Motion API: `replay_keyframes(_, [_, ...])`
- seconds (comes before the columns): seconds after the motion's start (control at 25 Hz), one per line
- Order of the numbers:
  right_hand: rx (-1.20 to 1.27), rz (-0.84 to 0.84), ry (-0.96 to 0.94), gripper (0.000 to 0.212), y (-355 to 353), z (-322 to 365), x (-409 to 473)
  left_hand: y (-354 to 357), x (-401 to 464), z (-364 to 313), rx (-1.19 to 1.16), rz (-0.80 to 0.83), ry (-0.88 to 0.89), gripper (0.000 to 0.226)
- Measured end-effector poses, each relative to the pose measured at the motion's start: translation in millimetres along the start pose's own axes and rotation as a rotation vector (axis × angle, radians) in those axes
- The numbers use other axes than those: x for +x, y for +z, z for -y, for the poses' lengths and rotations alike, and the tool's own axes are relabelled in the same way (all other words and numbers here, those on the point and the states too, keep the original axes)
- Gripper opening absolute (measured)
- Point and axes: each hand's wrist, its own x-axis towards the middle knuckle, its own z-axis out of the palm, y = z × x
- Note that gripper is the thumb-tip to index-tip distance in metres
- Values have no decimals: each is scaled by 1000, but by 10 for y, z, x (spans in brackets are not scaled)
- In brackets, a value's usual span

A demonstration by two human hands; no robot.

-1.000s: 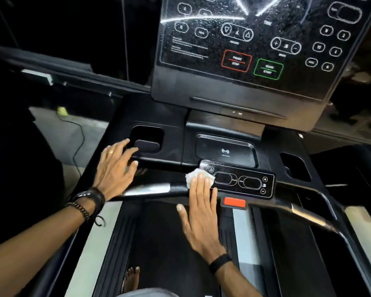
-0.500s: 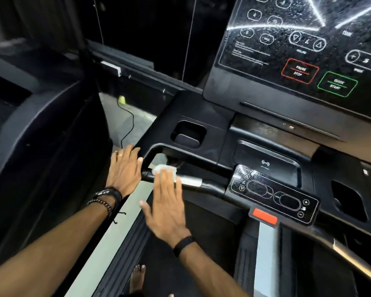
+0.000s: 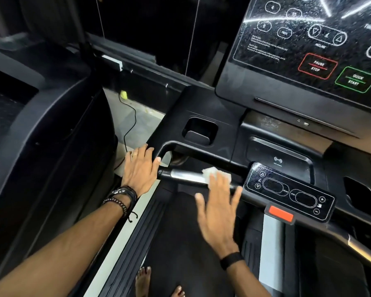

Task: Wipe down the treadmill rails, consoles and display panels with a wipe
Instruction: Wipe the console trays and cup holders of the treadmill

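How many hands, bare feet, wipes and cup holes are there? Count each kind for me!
hands: 2, the left hand and the right hand
bare feet: 2
wipe: 1
cup holes: 2
Total: 7

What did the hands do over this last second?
The right hand slid the wipe left along the front handlebar from beside the small control panel, then partway back toward it. Its fingers stayed flat on the wipe. The left hand stayed resting flat at the bar's left end.
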Motion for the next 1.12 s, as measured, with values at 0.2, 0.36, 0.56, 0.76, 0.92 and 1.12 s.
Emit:
replay_keyframes(0.2, [43, -69, 77, 48, -3, 110, 132, -8, 11, -10, -56, 25, -3, 72])
replay_keyframes(0.36, [22, 65, -114, 48, 251, 827, 398, -2, 7, 31, -130, 19, -12, 72])
replay_keyframes(0.56, [-139, 129, -207, 53, 222, 858, 432, 60, 45, 115, -204, -24, -37, 39])
replay_keyframes(0.76, [-321, 53, 80, 49, -259, -60, 327, 44, 52, 82, -223, -19, -59, 38])
replay_keyframes(0.92, [-471, 61, 192, 65, -130, 190, 603, 33, 56, 76, -266, 18, -118, 37])
replay_keyframes(1.12, [-286, 210, -95, 60, 424, 1193, 683, 16, 62, 108, -310, 7, -145, 34])
